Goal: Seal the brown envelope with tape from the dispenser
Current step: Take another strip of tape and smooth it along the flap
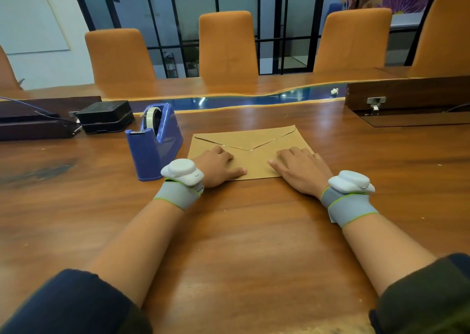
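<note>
A brown envelope (250, 140) lies flat on the wooden table (229, 232), its triangular flap folded down and pointing toward me. Shiny strips of clear tape show along the flap's edges. My left hand (218, 167) rests palm down on the envelope's near left part, fingers apart. My right hand (300, 170) presses flat on its near right part. Neither hand holds anything. A blue tape dispenser (153, 140) with a roll of clear tape stands just left of the envelope, a hand's width from my left hand.
A black box (105, 116) and a dark tray with cables (33, 127) sit at the far left. An open wooden cable hatch (407, 97) stands at the far right. Several orange chairs (227, 46) line the far side.
</note>
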The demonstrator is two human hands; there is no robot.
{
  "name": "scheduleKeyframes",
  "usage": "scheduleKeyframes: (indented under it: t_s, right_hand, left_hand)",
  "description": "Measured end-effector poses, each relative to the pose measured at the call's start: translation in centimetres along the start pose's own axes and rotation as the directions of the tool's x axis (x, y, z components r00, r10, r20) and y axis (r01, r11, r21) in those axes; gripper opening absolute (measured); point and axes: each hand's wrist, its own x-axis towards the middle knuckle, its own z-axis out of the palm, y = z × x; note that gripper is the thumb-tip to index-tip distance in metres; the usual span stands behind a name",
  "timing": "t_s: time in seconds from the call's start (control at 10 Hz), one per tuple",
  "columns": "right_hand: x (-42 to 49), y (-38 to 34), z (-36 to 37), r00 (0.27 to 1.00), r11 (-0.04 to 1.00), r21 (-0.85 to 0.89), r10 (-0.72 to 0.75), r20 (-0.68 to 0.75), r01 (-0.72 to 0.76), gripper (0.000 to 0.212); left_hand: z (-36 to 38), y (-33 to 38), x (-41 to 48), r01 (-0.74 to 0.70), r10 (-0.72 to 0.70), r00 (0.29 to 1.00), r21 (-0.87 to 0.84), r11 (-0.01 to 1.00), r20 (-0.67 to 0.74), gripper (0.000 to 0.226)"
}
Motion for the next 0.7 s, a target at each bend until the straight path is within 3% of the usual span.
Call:
scheduleKeyframes:
  t_s: [0.3,0.5,0.6,0.7]
  right_hand:
    - [0.6,-0.1,-0.7,0.999,0.999,0.048,-0.008,-0.041,0.01,0.054]
    - [2.8,-2.1,-5.6,0.98,1.0,0.005,0.002,0.198,-0.004,0.059]
    - [4.6,-3.3,-9.7,0.897,0.989,-0.132,0.003,0.441,0.062,0.058]
    - [6.1,-5.3,-15.8,0.805,0.97,-0.205,0.019,0.593,0.128,0.054]
  left_hand:
    - [-0.9,-0.9,0.4,0.009,-0.011,1.0,-0.075,0.997,-0.02,0.072]
    - [-4.4,-0.5,1.1,0.016,-0.01,0.996,-0.065,0.998,0.092,0.068]
    - [-8.1,0.7,1.9,0.029,-0.025,0.985,-0.021,0.999,0.172,0.067]
    - [-14.2,2.0,2.0,0.057,-0.062,0.954,0.028,0.998,0.292,0.062]
